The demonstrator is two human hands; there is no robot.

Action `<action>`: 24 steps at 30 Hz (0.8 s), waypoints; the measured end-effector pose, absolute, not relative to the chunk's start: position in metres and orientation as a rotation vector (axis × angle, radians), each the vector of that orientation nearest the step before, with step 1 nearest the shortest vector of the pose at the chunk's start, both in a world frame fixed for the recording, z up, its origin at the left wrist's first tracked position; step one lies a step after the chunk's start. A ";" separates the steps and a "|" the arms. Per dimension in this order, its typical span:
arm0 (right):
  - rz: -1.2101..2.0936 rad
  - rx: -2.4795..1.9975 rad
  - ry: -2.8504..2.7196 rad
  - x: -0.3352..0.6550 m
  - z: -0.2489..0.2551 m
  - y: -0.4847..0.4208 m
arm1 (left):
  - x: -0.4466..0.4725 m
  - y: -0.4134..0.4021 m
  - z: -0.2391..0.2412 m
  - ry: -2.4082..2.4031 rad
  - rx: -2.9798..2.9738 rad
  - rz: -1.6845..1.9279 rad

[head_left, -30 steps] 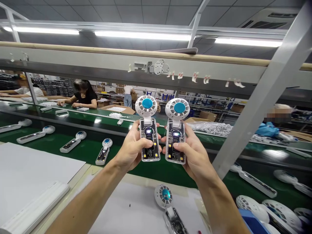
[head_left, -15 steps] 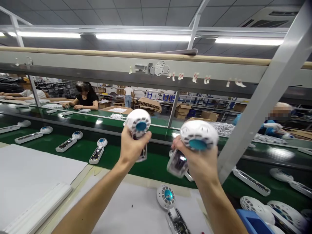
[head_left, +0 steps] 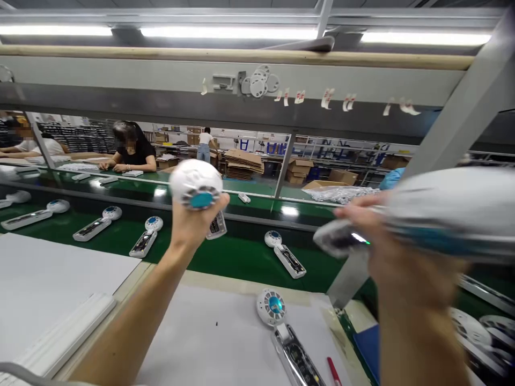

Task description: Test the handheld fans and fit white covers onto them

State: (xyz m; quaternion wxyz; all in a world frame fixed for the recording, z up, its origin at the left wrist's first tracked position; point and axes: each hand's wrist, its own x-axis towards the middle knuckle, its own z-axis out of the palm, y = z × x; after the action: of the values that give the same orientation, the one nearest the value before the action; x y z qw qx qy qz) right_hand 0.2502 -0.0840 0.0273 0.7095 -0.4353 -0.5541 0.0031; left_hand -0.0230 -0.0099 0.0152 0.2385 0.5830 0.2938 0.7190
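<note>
My left hand (head_left: 192, 225) is closed around a white handheld fan (head_left: 196, 179), held up over the green belt. Its round head has a blue centre, and the bared handle shows beside my fingers. On the right, my right hand (head_left: 402, 252) grips another handheld fan (head_left: 458, 201), smeared by motion; a small light glows on its handle. Between my forearms, a third fan (head_left: 298, 356) lies on the white sheet (head_left: 209, 332), its handle's circuitry exposed. A red pen (head_left: 333, 371) rests beside it.
Several opened fans lie along the green conveyor belt (head_left: 237, 262). A slanted metal post (head_left: 446, 128) stands near my right hand. A blue bin (head_left: 368, 348) and more fans (head_left: 469, 327) are at lower right. Across the belt, a person in black (head_left: 137, 150) works.
My right hand has swung right with its fan, towards the post. My left hand has shifted left and slightly up with its fan. The view has tilted down a little.
</note>
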 end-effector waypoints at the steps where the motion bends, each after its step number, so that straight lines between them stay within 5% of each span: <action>1: -0.057 -1.103 -1.243 0.246 0.025 -0.070 | -0.021 0.002 0.006 0.960 1.653 1.824; 4: 0.025 -1.624 -1.316 0.243 0.010 -0.029 | -0.016 0.040 -0.032 1.285 1.699 1.371; 10: 0.186 -2.317 -1.334 0.270 -0.051 0.026 | -0.013 0.094 -0.110 1.654 1.652 1.011; 17: 0.257 -2.548 -1.367 0.275 -0.091 0.045 | -0.029 0.106 -0.144 2.060 1.764 0.808; 24: 0.251 -2.593 -1.522 0.271 -0.076 0.043 | -0.016 0.086 -0.129 2.106 2.098 0.835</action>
State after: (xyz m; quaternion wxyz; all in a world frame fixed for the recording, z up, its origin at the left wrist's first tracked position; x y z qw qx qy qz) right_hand 0.2705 0.0432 -0.0761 0.0621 -0.8577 -0.5035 0.0832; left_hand -0.0158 0.0858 -0.1290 0.0271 0.6792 0.6817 0.2704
